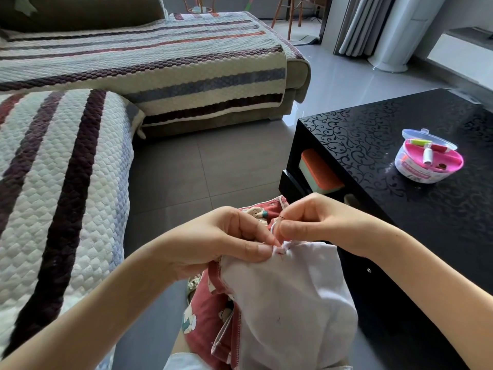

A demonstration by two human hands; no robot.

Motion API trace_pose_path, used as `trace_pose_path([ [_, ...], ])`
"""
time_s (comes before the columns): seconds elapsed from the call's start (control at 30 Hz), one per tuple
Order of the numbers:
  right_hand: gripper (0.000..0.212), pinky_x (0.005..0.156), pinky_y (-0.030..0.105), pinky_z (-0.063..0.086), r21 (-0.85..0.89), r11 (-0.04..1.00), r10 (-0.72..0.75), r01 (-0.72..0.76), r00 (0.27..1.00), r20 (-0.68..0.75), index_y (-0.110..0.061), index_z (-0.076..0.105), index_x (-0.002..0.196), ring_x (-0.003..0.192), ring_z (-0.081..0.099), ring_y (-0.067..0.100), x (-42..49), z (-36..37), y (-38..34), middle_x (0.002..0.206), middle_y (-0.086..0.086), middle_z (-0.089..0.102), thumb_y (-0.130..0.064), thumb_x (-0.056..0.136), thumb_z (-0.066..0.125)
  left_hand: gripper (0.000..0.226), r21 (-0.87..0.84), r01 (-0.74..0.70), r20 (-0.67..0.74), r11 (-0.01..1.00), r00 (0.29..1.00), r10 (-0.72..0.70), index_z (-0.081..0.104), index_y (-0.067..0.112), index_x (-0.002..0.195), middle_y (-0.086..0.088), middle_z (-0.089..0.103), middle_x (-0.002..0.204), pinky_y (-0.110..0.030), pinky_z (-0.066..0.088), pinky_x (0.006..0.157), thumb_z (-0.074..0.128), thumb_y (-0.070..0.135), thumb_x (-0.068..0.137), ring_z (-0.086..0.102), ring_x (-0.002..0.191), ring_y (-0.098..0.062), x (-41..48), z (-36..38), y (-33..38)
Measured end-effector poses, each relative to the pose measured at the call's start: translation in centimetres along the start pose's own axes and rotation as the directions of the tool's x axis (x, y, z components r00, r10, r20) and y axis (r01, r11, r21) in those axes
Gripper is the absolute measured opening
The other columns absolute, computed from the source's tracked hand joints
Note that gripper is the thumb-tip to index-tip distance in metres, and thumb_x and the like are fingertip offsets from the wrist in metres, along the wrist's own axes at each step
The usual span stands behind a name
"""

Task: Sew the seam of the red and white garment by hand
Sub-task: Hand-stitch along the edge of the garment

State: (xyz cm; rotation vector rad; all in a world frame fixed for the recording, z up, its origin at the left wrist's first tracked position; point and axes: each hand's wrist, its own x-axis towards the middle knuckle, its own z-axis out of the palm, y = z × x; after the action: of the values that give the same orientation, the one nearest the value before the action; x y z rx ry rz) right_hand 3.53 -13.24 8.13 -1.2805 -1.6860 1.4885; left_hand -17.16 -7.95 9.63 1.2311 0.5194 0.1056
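1. The garment (280, 303) lies bunched on my lap, white lining side up, with the red printed side showing below and beyond my hands. Its upper edge is lifted between both hands.
2. My left hand (221, 244) is closed on that edge, thumb on top and fingers under, holding the cloth taut right beside the seam (282, 249).
3. My right hand (314, 222) is closed in a pinch, thumb against forefinger, just above the seam. It holds the dark thread (282, 217) that shows by its fingertips. The needle is too small to make out.
4. At the seam I see a small pucker with a few reddish stitches, so I judge the sewing is under way. My thumbs hide the ends of the gap, so I cannot say how much is left. The knot and the trim of the thread also look ahead of me.
5. A white loop of trim sits just beside the stitching spot. I think the thread could catch on it when pulled through.
6. The black surface (400, 209) stands close on my right, which may cramp a long pull.
7. On it, well apart from my hands, the sewing kit (429, 158) stands with its lid up and a white spool (427, 156) inside.
8. The striped sofa (66, 182) is on my left, grey floor (213, 166) between, and an orange and green box (317, 172) on the shelf below the surface.
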Motion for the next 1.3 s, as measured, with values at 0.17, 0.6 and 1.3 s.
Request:
trace_pose_path([
  [0.17, 0.014, 0.065, 0.022, 0.041, 0.105, 0.993, -0.044, 0.044, 0.999, -0.002, -0.017, 0.071, 0.07, 0.069, 0.055, 0.015, 0.1, -0.2, -0.5, 0.073, 0.011, 0.061, -0.028, 0.077, 0.076, 0.019, 0.009, 0.0, 0.017, 1.0, 1.0, 0.0, 0.077, 0.012, 0.077, -0.001, 0.069, 0.07, -0.014, 0.05, 0.059, 0.063, -0.001, 0.076, 0.063, 0.063, -0.005, 0.0, 0.1, 0.0],
  [0.6, 0.021, 0.055, 0.008, 0.035, 0.011, 0.999, -0.049, 0.05, 0.996, -0.076, -0.014, 0.061, 0.069, 0.055, 0.046, -0.002, 2.0, -1.0, -0.4, 0.057, -0.014, 0.054, -0.017, 0.09, 0.061, 0.016, 0.036, 0.019, 0.011, 0.999, 1.0, -0.019, 0.075, 0.012, 0.072, 0.0, 0.066, 0.065, -0.013, 0.048, 0.057, 0.064, 0.0, 0.075, 0.061, 0.058, -0.004, -0.3, -0.2, 0.0],
  [1.3, 0.022, 0.058, 0.036, 0.042, -0.531, 0.847, -0.277, -0.017, 0.839, -0.469, -0.024, 0.056, 0.07, 0.054, 0.044, 0.007, 4.0, -1.7, 3.3, 0.058, -0.007, 0.053, -0.026, 0.091, 0.063, 0.027, -0.04, 0.071, -0.068, 0.997, 0.995, -0.074, 0.063, 0.018, 0.05, 0.009, 0.049, 0.042, -0.009, 0.03, 0.034, 0.062, 0.02, 0.078, 0.039, 0.031, 0.002, -0.1, 0.9, -0.6],
])
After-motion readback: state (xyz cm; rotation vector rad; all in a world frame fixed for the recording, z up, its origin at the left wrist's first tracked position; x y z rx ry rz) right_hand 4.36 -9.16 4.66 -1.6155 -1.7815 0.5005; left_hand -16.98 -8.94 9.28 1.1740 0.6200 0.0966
